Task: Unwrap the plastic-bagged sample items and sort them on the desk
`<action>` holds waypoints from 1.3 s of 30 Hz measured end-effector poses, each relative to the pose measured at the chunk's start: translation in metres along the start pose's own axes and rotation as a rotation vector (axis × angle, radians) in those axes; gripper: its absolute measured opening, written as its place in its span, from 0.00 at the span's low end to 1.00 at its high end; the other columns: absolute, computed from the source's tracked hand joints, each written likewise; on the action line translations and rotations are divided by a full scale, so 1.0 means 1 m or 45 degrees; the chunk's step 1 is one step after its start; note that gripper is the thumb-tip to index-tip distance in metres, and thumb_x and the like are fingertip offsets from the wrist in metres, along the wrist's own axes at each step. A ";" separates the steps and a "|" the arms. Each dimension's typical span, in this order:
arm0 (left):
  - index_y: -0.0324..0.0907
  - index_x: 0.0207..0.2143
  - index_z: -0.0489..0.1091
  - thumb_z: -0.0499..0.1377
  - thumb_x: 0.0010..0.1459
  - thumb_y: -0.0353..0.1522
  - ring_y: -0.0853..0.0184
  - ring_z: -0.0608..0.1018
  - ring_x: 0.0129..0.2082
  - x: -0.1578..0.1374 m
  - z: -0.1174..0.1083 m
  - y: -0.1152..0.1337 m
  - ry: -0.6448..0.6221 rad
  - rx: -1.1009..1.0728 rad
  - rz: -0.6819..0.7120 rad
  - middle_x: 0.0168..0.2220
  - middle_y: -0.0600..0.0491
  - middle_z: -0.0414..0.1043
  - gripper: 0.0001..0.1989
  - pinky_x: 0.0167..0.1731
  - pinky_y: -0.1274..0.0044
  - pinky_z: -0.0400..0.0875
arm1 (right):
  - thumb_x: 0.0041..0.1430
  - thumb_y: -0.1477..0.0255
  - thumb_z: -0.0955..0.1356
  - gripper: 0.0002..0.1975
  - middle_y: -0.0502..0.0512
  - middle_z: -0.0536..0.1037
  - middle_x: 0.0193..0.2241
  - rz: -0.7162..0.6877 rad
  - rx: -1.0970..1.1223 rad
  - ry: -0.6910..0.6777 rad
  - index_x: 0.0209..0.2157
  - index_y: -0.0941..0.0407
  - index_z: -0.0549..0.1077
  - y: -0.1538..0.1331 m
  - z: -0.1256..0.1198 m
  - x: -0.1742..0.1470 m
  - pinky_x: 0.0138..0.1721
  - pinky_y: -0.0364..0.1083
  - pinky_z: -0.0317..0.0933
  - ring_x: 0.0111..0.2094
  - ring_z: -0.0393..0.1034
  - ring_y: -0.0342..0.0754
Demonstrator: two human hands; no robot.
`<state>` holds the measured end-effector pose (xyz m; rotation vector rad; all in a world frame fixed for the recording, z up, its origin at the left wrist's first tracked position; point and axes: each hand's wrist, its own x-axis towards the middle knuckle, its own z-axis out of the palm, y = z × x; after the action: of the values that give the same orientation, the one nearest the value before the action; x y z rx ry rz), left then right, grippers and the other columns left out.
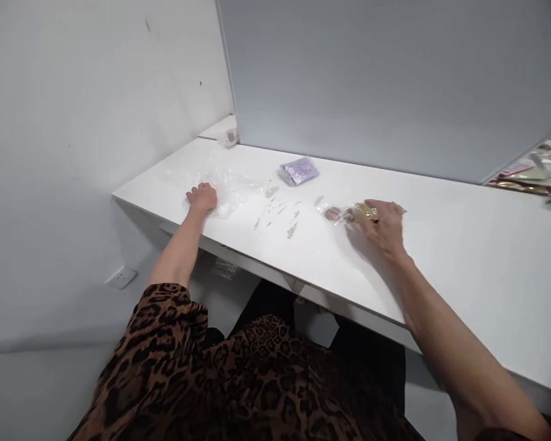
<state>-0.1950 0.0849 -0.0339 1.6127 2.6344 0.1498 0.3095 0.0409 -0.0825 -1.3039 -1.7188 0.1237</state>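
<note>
My left hand (202, 197) rests at the left of the white table (463, 257), its fingers curled on a crumpled sheet or bag of clear plastic (232, 187). Further right, my right hand (384, 228) is closed around a clear packet with gold-coloured parts; a round reddish-brown item (333, 213) shows through the plastic at its left end. My fingers cover much of that packet. Between the hands and further back lies a flat purple packet (299, 171) in clear wrapping.
A small wrapped item (230, 137) stands in the back left corner by the grey partition (371, 86). Several shiny packages (530, 174) lie at the far right. Worn patches mark the middle of the tabletop. A wall socket (122, 277) is at the lower left.
</note>
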 end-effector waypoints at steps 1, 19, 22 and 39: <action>0.30 0.70 0.62 0.45 0.71 0.37 0.41 0.64 0.73 0.002 -0.004 0.002 -0.012 0.018 -0.001 0.73 0.29 0.61 0.32 0.70 0.48 0.54 | 0.64 0.60 0.69 0.18 0.66 0.78 0.52 -0.115 -0.135 -0.106 0.51 0.55 0.78 -0.004 0.005 0.000 0.66 0.69 0.56 0.58 0.68 0.64; 0.41 0.76 0.58 0.48 0.74 0.46 0.54 0.47 0.81 -0.059 -0.018 0.204 0.175 0.011 0.718 0.80 0.44 0.49 0.34 0.79 0.61 0.38 | 0.70 0.67 0.61 0.19 0.68 0.81 0.52 -0.174 -0.626 -0.341 0.47 0.61 0.80 0.016 0.007 0.007 0.65 0.70 0.52 0.65 0.63 0.70; 0.38 0.79 0.47 0.54 0.69 0.52 0.46 0.42 0.82 -0.044 0.003 0.238 0.101 0.082 0.738 0.81 0.38 0.41 0.45 0.78 0.56 0.34 | 0.71 0.66 0.61 0.19 0.69 0.81 0.52 -0.262 -0.597 -0.247 0.49 0.61 0.80 0.010 0.010 0.009 0.65 0.69 0.52 0.66 0.63 0.69; 0.37 0.52 0.76 0.60 0.73 0.40 0.62 0.85 0.43 -0.098 0.008 0.261 -0.732 -2.081 0.399 0.46 0.45 0.84 0.16 0.51 0.66 0.82 | 0.65 0.44 0.68 0.29 0.64 0.80 0.47 0.218 0.519 -0.077 0.52 0.54 0.76 -0.006 0.014 0.021 0.48 0.60 0.73 0.50 0.74 0.61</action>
<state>0.0820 0.1158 -0.0146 1.0296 0.9987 1.1896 0.2958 0.0608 -0.0741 -1.1450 -1.5272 0.5872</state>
